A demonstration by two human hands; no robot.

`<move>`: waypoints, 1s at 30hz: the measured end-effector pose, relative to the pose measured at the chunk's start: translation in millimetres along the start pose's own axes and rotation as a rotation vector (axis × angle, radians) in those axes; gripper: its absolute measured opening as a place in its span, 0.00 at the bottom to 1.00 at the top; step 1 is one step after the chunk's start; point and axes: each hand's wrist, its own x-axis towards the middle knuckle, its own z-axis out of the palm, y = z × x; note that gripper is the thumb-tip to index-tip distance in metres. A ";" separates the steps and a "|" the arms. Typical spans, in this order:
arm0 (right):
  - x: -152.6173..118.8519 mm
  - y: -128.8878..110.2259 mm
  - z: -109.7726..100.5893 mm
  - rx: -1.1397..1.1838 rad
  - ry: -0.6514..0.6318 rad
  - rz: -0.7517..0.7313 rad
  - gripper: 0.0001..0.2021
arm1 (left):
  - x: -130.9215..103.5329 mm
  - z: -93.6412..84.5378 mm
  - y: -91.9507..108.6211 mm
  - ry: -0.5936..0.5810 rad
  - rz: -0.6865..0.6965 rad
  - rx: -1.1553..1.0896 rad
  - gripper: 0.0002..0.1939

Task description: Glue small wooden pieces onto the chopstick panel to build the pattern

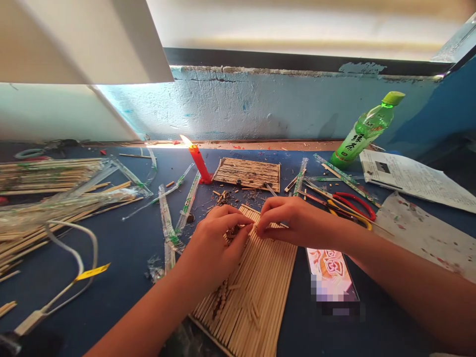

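A panel of thin wooden sticks [260, 282] laid side by side is spread below both hands. My left hand [217, 238] is over its upper left part, thumb and index finger pinched together. Opposite it, my right hand [293, 218] is closed, with its fingertips almost meeting those of the left. Whatever lies between the fingertips is too small to make out. Short stick pieces [251, 310] lie loose on the panel, beside a dark curved pattern [221, 300] partly hidden by my left arm.
A lit red candle [199, 163] burns behind my hands, next to a smaller stick panel [249, 173]. Bundled sticks [48, 173] and a white cable [94, 243] are left. Rightward are a phone [330, 272], red-handled pliers [357, 206], a green bottle [362, 131] and papers [420, 178].
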 end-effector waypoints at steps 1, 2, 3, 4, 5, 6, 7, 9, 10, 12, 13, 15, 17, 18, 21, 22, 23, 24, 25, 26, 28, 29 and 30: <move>-0.1 0.2 0.2 -0.002 0.004 -0.002 0.06 | -0.1 0.1 0.1 0.000 -0.003 0.001 0.08; -0.1 0.5 0.5 -0.005 0.008 -0.005 0.06 | -0.3 0.1 0.4 0.000 -0.005 0.000 0.08; -0.1 1.1 0.9 -0.009 0.011 -0.012 0.06 | -0.3 0.2 0.7 -0.003 -0.009 0.001 0.08; -0.1 1.7 1.4 -0.013 0.012 -0.020 0.06 | -0.3 0.2 1.1 -0.003 -0.013 0.000 0.08; -0.1 2.6 2.0 -0.017 0.013 -0.028 0.06 | -0.2 0.3 1.5 -0.005 -0.017 -0.001 0.08; -0.1 3.4 2.6 -0.022 0.014 -0.036 0.06 | 0.0 0.4 1.9 -0.009 -0.021 -0.001 0.08; -0.1 4.3 3.3 -0.026 0.015 -0.043 0.06 | 0.2 0.4 2.3 -0.013 -0.022 -0.002 0.08; 0.0 5.8 4.4 -0.034 0.014 -0.049 0.07 | 0.5 0.5 2.6 -0.016 -0.020 -0.004 0.09; 0.0 6.3 4.8 -0.036 0.013 -0.051 0.07 | 0.6 0.5 2.6 -0.014 -0.017 -0.004 0.08; 0.0 7.2 5.6 -0.037 0.013 -0.054 0.07 | 0.4 0.5 2.5 -0.008 -0.013 0.001 0.08; 0.0 7.5 5.9 -0.036 0.014 -0.055 0.07 | 0.3 0.5 2.4 -0.005 -0.012 0.005 0.08; 0.0 8.0 6.3 -0.036 0.017 -0.055 0.06 | 0.3 0.6 2.4 -0.003 -0.010 0.011 0.08; 0.1 8.5 6.4 -0.038 0.015 -0.055 0.06 | 0.6 0.8 2.6 -0.009 -0.013 0.014 0.08; 0.2 8.6 6.3 -0.039 0.014 -0.058 0.06 | 0.8 1.0 2.6 -0.010 -0.014 0.014 0.09; 0.6 8.8 5.4 -0.037 0.011 -0.061 0.06 | 1.3 1.3 2.2 -0.011 -0.014 0.016 0.09; 0.7 8.8 5.0 -0.035 0.010 -0.060 0.06 | 1.2 1.4 1.9 -0.011 -0.014 0.019 0.09; 0.8 8.7 4.6 -0.034 0.008 -0.058 0.06 | 1.0 1.4 1.5 -0.008 -0.012 0.021 0.09; 0.8 8.6 4.3 -0.031 0.006 -0.056 0.06 | 0.8 1.4 1.1 -0.008 -0.010 0.023 0.09; 0.9 8.6 4.1 -0.028 0.004 -0.053 0.05 | 0.5 1.4 0.7 -0.006 -0.008 0.023 0.09; 0.9 8.6 3.9 -0.026 0.003 -0.051 0.05 | 0.3 1.4 0.3 -0.005 -0.004 0.024 0.09; 0.8 8.7 3.8 -0.021 0.002 -0.048 0.06 | 0.2 1.6 -0.4 -0.004 0.006 0.024 0.09; 0.8 8.8 3.8 -0.021 0.001 -0.049 0.06 | 0.3 1.7 -0.7 -0.004 0.009 0.023 0.09; 0.8 8.9 3.7 -0.021 0.000 -0.049 0.06 | 0.4 1.9 -0.9 -0.001 0.011 0.022 0.08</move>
